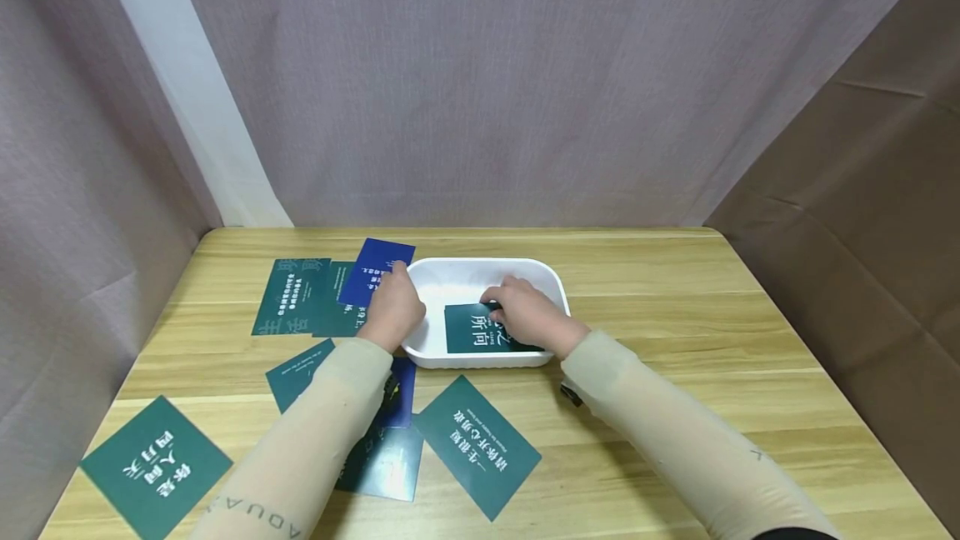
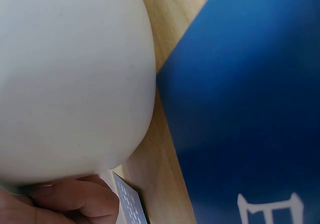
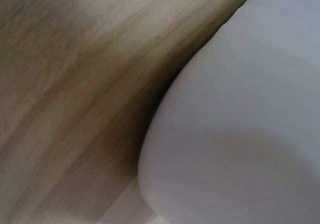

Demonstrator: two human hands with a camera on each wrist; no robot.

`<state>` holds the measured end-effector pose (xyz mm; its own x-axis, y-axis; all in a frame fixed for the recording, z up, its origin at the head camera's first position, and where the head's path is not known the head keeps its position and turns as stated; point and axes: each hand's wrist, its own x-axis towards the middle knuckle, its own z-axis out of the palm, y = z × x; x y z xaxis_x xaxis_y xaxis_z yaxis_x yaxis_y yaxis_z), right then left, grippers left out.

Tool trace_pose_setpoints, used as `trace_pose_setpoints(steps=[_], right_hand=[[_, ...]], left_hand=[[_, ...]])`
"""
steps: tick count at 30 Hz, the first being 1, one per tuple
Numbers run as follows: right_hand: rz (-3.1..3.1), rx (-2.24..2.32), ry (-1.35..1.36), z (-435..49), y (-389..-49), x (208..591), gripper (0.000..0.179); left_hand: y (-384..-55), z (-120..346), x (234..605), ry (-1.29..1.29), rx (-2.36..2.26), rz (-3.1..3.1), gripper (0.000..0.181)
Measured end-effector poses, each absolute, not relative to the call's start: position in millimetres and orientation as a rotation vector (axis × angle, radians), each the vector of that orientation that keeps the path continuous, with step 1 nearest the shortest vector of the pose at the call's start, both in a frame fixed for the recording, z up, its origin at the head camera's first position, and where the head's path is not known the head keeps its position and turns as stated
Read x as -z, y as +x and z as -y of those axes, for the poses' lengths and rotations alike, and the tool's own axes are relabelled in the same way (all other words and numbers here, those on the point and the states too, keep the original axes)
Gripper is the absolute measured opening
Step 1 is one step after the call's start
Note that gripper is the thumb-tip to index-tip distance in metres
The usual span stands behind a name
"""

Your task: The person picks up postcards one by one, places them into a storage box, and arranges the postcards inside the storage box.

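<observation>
Green card lies in tray, apparently pinched.

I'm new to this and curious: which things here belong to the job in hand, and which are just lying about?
Seemingly in the job:
- white tray, left grip at its left rim
- green card inside, at the right grip

Lying about, though possibly part of it too:
- blue card left of the tray
- angled green card in front of the tray
- other loose cards

Left hand, right hand, both curled
</observation>
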<state>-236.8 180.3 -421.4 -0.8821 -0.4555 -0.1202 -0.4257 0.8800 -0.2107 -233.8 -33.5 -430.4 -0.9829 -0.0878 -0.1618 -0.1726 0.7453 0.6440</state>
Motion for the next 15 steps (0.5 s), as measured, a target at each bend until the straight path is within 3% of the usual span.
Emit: trace_pose_setpoints(steps=[15], right_hand=[[-2.977,0.384,-0.672,-181.5,-231.7,415.3,0.035]], left_hand=[[-233.9,33.2,430.7,-0.215,-1.044,-2.822,0.075]])
